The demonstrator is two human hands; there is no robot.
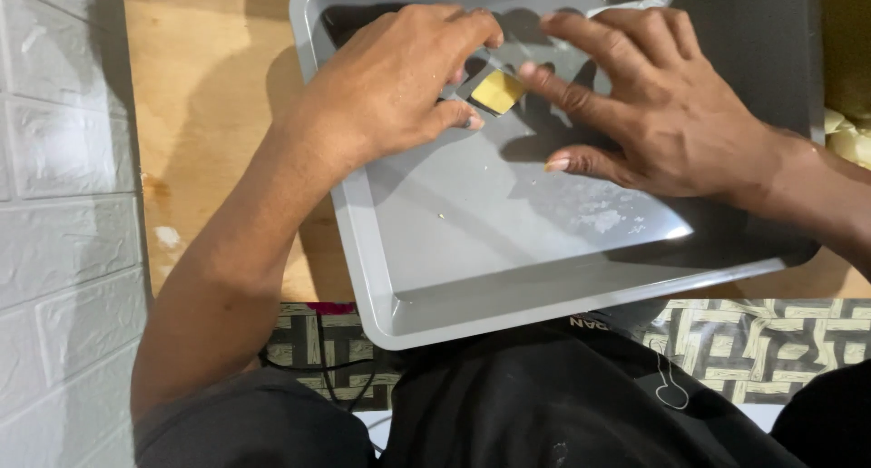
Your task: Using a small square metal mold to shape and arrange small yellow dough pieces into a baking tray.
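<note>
A grey metal baking tray [472, 277] lies on a wooden board, its near edge over my lap. A small square yellow piece [497, 91], like dough or butter, rests on the tray floor towards the far side. My left hand [399, 73] is curled over the tray with its fingertips at the left edge of the yellow piece. From the right, my right hand [662, 105] reaches in with fingers spread, and its index fingertip touches the piece's right corner. Neither hand has the piece lifted; both press or pinch at it.
Pale crumbs or flour smears [603, 216] mark the tray floor near its right side. The wooden board [209, 96] extends left of the tray to a white brick wall [54, 205]. Pale lumps [848, 137] sit at the right edge. A patterned woven mat [726, 346] lies below.
</note>
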